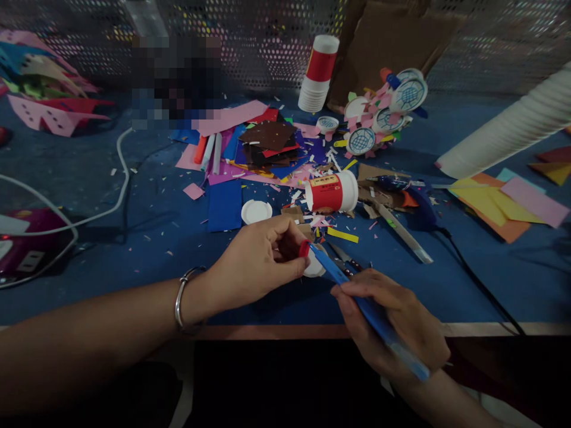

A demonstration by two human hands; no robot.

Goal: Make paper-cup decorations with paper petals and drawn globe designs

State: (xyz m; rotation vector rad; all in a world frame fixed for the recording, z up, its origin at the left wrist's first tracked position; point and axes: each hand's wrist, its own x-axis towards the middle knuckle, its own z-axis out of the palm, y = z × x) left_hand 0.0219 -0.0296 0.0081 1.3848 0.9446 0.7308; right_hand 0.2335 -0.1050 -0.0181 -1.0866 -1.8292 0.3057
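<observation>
My right hand (392,321) is closed around a long blue glue tube (370,312) that slants up to the left. My left hand (256,261) pinches the tube's red cap (304,248) at its upper tip, with a metal bangle (184,294) on that wrist. Just behind the tip lies a small white round lid (316,266) on the blue table (134,249). A pair of scissors (345,257) lies beside it, partly hidden by the tube.
A red-and-white paper cup (332,191) lies on its side among coloured paper scraps (267,145). A cup stack (317,74), decorated cup craft (383,116), glue gun (413,199) with cable, a long white cup sleeve (508,128), paper sheets (508,202) and a power strip (22,244) surround it.
</observation>
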